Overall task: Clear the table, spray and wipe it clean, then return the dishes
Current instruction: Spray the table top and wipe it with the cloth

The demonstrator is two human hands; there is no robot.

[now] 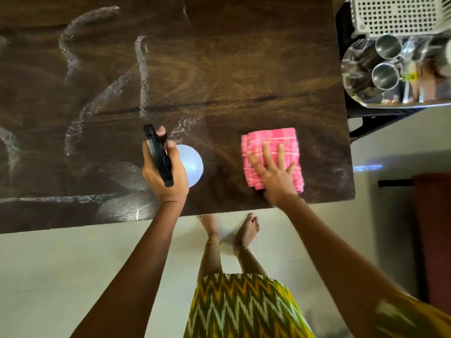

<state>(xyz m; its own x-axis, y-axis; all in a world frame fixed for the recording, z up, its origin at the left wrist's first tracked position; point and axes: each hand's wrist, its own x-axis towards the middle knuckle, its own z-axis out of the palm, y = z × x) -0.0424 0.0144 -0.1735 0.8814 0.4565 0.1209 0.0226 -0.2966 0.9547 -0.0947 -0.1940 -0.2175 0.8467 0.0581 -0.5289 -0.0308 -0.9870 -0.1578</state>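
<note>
- Hands side by side near the person's edge of the surface (244, 81): the left hand (166, 181) is wrapped round the black trigger head of the spray bottle (192, 164), fingers curled at the trigger. The right hand (273, 172) lies flat with straight, spread fingers, pressing on the pink cloth (268, 140).
- The bottle's pale round body sits under and just right of the left hand. Its black head runs lengthwise away from the person, nozzle at the far end.
- The folded cloth pokes out beyond the right hand's fingertips and is apart from the bottle, with bare wood between them.
- White wet streaks (144, 76) curve across the wood beyond and to the left of the left hand. Around and beyond the right hand the wood looks mostly free of them.
- Judgement: spraying looks largely done and wiping is the step in hand. The streaked area lies leftward of the cloth, on the far side of the bottle. The right hand would have to sweep past or beyond the left hand, or the bottle be lifted clear.
- The dishes are off the surface, well to the right of the right hand and beyond it: steel cups (386, 76) lie on a shiny tray (390, 105) below a white basket (395, 15). Returning them is not yet begun.
</note>
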